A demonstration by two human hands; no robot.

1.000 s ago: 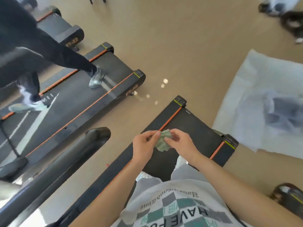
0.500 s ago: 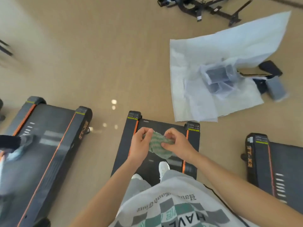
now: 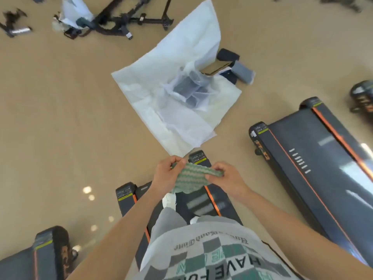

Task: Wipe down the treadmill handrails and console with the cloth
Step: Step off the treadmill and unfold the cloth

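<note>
A green and white patterned cloth (image 3: 191, 177) is stretched out between both hands, in front of my waist. My left hand (image 3: 167, 175) pinches its left edge and my right hand (image 3: 227, 177) pinches its right edge. Below them lies the rear end of the black treadmill deck (image 3: 201, 203) with orange stripes on which I stand. No handrail or console is in view.
A second treadmill deck (image 3: 314, 158) lies at the right and another one (image 3: 48, 255) at the lower left. White wrapping sheets (image 3: 161, 81) with packed dark parts lie on the tan floor ahead. Black metal frame parts (image 3: 129, 21) lie at the far top.
The view has swung round to the right, so the person walking on the left treadmill is out of sight. My hands have pulled the bunched cloth open and wider apart.
</note>
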